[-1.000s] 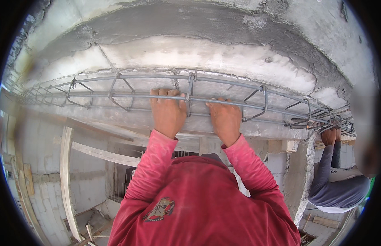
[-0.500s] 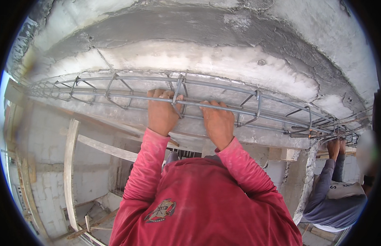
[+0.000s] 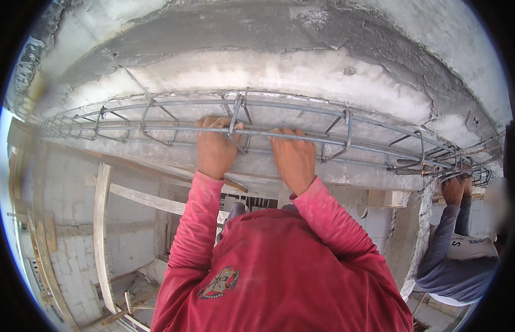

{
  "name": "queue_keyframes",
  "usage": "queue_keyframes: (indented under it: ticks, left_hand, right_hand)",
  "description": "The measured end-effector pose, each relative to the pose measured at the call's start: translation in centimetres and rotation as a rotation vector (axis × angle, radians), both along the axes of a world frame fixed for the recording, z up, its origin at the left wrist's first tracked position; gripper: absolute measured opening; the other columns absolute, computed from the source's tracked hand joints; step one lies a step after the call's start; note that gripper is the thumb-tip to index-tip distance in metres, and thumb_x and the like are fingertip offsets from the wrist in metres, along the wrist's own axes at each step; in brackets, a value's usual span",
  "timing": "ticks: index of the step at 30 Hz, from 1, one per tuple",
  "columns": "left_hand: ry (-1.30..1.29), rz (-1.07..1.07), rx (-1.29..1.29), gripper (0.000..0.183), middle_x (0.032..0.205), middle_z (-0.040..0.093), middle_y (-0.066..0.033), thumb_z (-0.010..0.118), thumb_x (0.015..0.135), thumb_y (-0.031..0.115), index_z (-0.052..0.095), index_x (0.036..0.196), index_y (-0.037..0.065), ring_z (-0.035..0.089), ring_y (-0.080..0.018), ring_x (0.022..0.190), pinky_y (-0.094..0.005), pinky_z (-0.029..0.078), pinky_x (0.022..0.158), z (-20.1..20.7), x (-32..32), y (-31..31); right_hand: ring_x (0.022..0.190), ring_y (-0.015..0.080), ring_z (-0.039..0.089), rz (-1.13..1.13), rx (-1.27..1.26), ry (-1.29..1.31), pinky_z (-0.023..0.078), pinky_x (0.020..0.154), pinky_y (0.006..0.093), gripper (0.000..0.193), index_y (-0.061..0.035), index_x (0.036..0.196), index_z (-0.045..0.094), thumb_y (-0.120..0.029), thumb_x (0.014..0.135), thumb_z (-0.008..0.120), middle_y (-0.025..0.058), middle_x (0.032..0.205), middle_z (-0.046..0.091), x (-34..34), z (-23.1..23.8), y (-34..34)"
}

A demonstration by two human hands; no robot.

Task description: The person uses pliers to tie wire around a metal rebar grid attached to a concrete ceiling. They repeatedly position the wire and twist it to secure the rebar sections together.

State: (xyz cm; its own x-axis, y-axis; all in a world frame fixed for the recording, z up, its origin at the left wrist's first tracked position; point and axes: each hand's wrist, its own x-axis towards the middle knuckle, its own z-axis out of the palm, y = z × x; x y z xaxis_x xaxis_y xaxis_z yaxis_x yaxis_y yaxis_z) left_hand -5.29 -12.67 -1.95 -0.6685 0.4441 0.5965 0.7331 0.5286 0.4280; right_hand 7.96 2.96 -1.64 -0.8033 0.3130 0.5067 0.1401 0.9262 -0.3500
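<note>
A long rebar cage [image 3: 174, 128], made of grey steel bars with bent stirrups, runs across the view along a concrete beam [image 3: 374, 178]. My left hand [image 3: 216, 152] is closed around the cage's near bar, just left of a stirrup [image 3: 235, 117]. A short way to the right, my right hand [image 3: 294, 157] closes on the same cage, knuckles up and fingertips hidden behind the bar. Both arms reach forward in red sleeves.
A co-worker in a grey-blue top [image 3: 459, 265] has raised hands [image 3: 452, 190] at the cage's right end. Rough concrete [image 3: 241, 69] rises beyond the cage. Wooden boards [image 3: 102, 232] and block walls [image 3: 127, 213] lie below left.
The view has shifted slightly. Both my hands keep their hold on the cage with little movement. The co-worker's hands stay at the cage's right end.
</note>
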Motion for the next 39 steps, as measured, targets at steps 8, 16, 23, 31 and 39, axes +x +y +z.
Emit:
queue_keyframes:
  ticks: [8,16,23,31,39]
  left_hand:
    - [-0.092,-0.034,-0.011,0.018,0.104,0.075,-0.0133,0.081,0.085,0.013,0.077,0.102,0.009,0.066,-0.0386,0.103,-0.049,0.046,0.1,0.0,0.0,-0.7]
    - [-0.16,-0.079,0.007,0.022,0.11,0.074,-0.015,0.077,0.086,0.011,0.075,0.108,0.007,0.063,-0.0409,0.112,-0.0505,0.043,0.107,0.0,0.0,-1.5]
    - [-0.001,-0.006,-0.057,0.031,0.116,0.066,-0.0211,0.08,0.083,0.015,0.074,0.11,0.001,0.054,-0.0423,0.117,-0.0535,0.042,0.104,-0.2,0.3,-1.6]
    - [-0.076,0.011,-0.11,0.028,0.116,0.06,-0.0199,0.083,0.082,0.018,0.079,0.107,0.005,0.051,-0.0437,0.115,-0.0566,0.043,0.1,0.6,0.0,-1.2]
    - [-0.073,0.045,-0.102,0.032,0.118,0.061,-0.0188,0.082,0.082,0.017,0.077,0.112,0.007,0.052,-0.0447,0.121,-0.0594,0.038,0.107,0.1,0.2,-1.1]
  right_hand:
    - [0.086,0.0306,0.068,-0.048,0.051,0.018,0.053,0.071,0.048,0.012,-0.0098,0.093,0.076,-0.019,0.093,0.069,0.007,0.088,0.069,-0.2,0.1,-0.6]
    - [0.089,0.0335,0.069,-0.088,0.057,0.028,0.05,0.079,0.0487,0.017,-0.0072,0.095,0.078,-0.02,0.097,0.067,0.0112,0.097,0.074,-0.8,-0.3,-2.4]
    - [0.089,0.0398,0.068,-0.173,-0.134,-0.116,0.047,0.087,0.0507,0.021,-0.0042,0.094,0.077,-0.022,0.099,0.067,0.0172,0.097,0.074,0.0,0.6,-1.4]
    - [0.092,0.0386,0.068,-0.198,-0.105,-0.088,0.045,0.087,0.049,0.022,-0.0082,0.097,0.082,-0.025,0.1,0.068,0.0166,0.096,0.077,-0.4,0.0,-2.0]
    - [0.091,0.0357,0.069,-0.217,-0.003,-0.058,0.045,0.084,0.0481,0.022,-0.0093,0.1,0.082,-0.026,0.1,0.067,0.0149,0.096,0.078,-0.4,-0.5,-2.2]
